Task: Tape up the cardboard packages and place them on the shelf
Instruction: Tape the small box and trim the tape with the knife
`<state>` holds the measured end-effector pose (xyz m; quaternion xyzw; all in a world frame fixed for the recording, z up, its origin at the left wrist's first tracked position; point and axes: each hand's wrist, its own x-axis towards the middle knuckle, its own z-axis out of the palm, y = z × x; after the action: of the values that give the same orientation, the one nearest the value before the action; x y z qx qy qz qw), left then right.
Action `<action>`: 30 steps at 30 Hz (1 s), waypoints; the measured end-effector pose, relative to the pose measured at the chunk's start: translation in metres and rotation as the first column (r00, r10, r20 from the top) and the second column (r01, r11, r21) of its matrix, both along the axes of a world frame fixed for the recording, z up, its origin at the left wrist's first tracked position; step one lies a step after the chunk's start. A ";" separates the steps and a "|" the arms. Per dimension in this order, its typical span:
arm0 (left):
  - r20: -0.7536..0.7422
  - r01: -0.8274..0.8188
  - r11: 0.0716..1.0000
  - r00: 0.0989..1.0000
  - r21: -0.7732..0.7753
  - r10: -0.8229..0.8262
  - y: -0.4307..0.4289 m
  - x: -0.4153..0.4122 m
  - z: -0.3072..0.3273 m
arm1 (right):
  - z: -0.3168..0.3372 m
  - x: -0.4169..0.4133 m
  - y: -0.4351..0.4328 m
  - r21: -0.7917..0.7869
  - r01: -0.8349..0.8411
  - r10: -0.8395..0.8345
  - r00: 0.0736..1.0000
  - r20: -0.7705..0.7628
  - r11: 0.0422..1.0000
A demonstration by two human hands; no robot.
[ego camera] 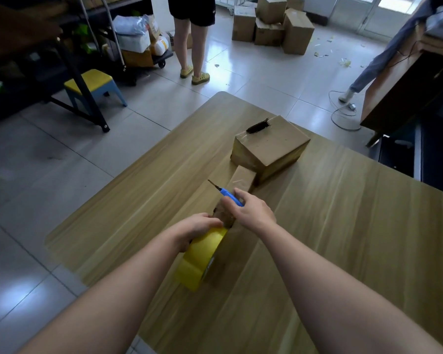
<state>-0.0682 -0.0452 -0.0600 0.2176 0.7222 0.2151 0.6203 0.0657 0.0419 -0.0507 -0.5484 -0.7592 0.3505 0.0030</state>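
A brown cardboard box [274, 146] sits flat on the counter [343, 226]. It has glossy tape over its near end and a dark scrap [257, 127] on its far top edge. A smaller, narrow cardboard package [242, 180] lies against the box's near side, touching it. Nearer than the box, a yellow tape roll [202, 259] stands on edge, gripped by the left hand [197, 228]. Between roll and box, the right hand [251, 213] holds a blue cutter [232, 198], its blade out and pointing left of the box.
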 end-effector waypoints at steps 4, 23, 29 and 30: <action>-0.038 0.015 1.000 0.999 -0.013 -0.016 0.000 0.000 0.002 | 0.008 0.014 0.001 0.048 0.026 -0.028 0.999 0.035 0.999; -0.035 0.013 1.000 0.999 -0.022 -0.014 -0.011 0.005 0.013 | 0.032 0.037 -0.009 -0.021 -0.177 0.174 0.927 0.333 0.984; -0.029 0.007 1.000 1.000 0.011 -0.007 -0.019 0.014 0.018 | 0.027 0.046 -0.015 -0.030 -0.171 0.171 0.926 0.336 0.985; -0.031 0.005 1.000 1.000 0.018 -0.004 -0.020 0.015 0.018 | 0.027 0.047 -0.015 -0.032 -0.167 0.168 0.926 0.338 0.985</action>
<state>-0.0535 -0.0653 -0.0421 0.2280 0.7294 0.2168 0.6075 0.1128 0.0268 -0.0241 -0.5338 -0.7918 0.2508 -0.1587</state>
